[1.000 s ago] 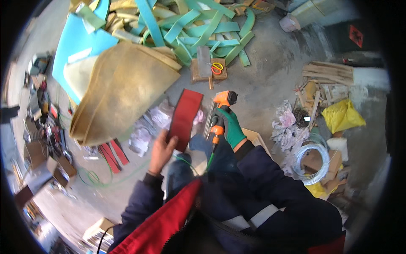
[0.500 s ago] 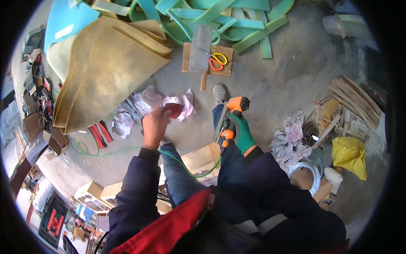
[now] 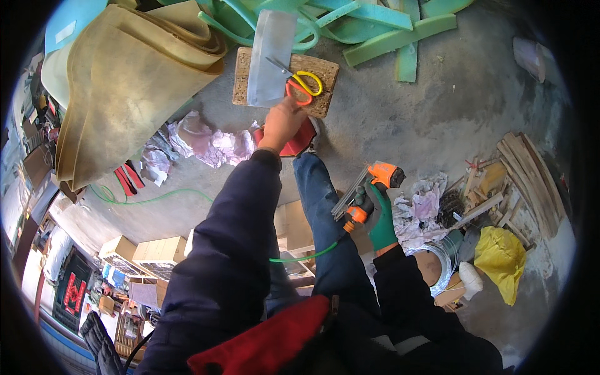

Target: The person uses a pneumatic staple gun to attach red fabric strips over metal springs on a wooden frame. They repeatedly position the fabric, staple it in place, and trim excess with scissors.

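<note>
- My bare left hand point(image 3: 281, 122) grips a red panel point(image 3: 299, 139), reaching at the scissors point(image 3: 303, 86) on the wooden board point(image 3: 325, 75).
- My gloved right hand point(image 3: 380, 215) clasps the orange staple gun point(image 3: 369, 187).
- Risk, as I judge it: the panel slipping, or the green hose point(image 3: 306, 255) snagging my leg.

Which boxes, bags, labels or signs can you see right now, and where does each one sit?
Cardboard boxes: lower left on the floor, a stack of tan cartons.
Yellow bag: right, beside the wood scraps, crumpled and bright yellow.
Red-and-black panel: far lower left, flat and rectangular, dark with red marks.
Small pale tag: top left on the blue foam sheet, a light rectangle.
No screens in view.
</note>
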`<state>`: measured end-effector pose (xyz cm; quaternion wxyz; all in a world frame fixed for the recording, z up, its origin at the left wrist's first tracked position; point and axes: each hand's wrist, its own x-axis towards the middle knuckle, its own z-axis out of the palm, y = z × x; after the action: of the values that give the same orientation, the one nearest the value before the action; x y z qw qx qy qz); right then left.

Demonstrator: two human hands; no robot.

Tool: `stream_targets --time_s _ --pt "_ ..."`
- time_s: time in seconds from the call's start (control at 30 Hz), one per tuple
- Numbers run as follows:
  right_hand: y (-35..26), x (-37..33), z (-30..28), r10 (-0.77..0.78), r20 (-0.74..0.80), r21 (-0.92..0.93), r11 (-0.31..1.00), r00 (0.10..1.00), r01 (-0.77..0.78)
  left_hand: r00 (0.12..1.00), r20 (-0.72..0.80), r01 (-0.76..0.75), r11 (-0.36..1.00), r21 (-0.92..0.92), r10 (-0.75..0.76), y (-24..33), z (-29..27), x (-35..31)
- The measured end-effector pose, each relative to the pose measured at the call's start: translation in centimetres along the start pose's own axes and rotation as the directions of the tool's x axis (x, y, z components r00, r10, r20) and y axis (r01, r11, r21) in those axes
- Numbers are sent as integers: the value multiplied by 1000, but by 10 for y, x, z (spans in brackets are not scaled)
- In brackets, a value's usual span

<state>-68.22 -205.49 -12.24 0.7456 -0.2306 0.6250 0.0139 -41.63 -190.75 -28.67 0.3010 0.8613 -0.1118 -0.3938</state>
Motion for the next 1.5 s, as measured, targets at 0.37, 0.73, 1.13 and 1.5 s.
stream_targets --time_s 0.37,0.73,1.13,1.5 --pt "14 12 -8 52 -11 -28 998 999 -52 911 -330 319 929 189 -246 -6 50 38" --pt "14 3 -4 63 58 -40 997 996 -61 946 -306 95 994 -45 -104 -5 31 -39" --pt "-26 -48 89 291 310 -473 873 905 -119 597 -387 152 573 -805 -703 -60 -85 -394" --pt "97 -193 311 454 738 -256 -495 499 830 380 -376 -597 86 -798 -845 -84 -56 -614"
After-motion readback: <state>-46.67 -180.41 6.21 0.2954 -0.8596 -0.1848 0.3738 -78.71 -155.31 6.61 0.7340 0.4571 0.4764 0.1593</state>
